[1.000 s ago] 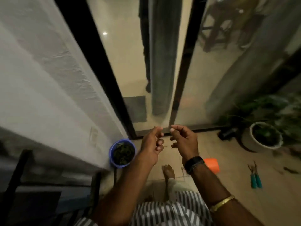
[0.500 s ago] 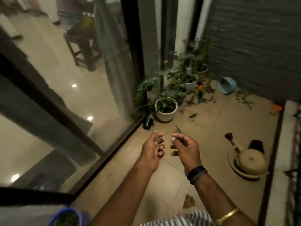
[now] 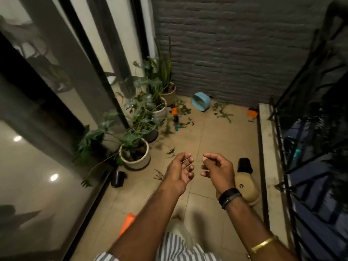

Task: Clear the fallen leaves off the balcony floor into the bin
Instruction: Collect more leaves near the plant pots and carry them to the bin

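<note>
Fallen green leaves lie scattered on the tiled floor by the far brick wall. More leaves lie beside the pots, and single leaves lie closer to me. A light blue tub lies on its side against the far wall. My left hand and my right hand hover side by side at waist height over the floor. Their fingers are loosely curled and hold nothing, and a small gap separates them.
Potted plants line the glass door on the left. A beige watering can and a black object sit by the right kerb under the black railing. A small black pot, orange pieces and teal-handled pruners lie on the floor.
The view has swung from the glass door and a blue bin of leaves to the far end of the balcony. My hands have drifted slightly apart.
</note>
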Demonstrator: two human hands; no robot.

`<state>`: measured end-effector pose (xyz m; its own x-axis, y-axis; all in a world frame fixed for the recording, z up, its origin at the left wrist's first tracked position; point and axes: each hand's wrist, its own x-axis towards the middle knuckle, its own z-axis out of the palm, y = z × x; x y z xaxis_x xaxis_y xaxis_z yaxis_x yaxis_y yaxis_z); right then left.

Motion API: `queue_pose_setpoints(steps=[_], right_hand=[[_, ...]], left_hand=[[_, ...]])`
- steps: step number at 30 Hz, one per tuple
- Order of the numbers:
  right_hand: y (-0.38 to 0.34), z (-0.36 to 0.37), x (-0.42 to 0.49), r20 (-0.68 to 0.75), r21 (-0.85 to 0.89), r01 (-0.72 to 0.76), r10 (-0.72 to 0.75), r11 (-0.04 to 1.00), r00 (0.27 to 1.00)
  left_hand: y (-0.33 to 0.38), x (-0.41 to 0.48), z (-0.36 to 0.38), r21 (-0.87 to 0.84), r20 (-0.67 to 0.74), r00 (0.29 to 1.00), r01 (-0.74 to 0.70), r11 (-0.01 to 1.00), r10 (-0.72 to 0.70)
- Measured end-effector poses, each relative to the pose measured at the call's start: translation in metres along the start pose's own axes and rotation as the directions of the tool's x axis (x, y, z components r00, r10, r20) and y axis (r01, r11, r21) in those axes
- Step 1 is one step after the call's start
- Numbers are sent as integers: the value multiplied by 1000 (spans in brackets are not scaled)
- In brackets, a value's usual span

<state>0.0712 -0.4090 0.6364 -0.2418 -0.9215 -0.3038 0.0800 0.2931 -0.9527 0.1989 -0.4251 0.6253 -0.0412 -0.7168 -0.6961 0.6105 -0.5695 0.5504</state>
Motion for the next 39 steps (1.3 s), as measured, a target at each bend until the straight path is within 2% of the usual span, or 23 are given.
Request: queue_pose_setpoints(steps=[10,13,16,23,30,34,39], right_hand=[[-55,-17,209,-210,59,-1,14,998,978],[-84,-19,275,-264,106,23,6,994,965],[-104,-25,332,-361,169,11,52,986,931],[-131,-48,486,-456,274,43,91,961,885],[-149,-99,664,-380,171,10,57,985,923],[-171,-126,753,-310,109,-41,73,993,948],[-189,-145,841,-289,51,-121,131,991,948]], left_hand=[[78,170,159,154,84,988,116,981,-130],[116,216,215,234,138,981,99,967,-133],[141,262,260,265,117,979,130,955,-166],[170,385,361,276,118,963,204,939,-243],[186,529,469,229,69,957,261,938,-283],[195,595,528,174,39,941,325,930,-336],[210,655,583,47,-32,939,344,938,-342]])
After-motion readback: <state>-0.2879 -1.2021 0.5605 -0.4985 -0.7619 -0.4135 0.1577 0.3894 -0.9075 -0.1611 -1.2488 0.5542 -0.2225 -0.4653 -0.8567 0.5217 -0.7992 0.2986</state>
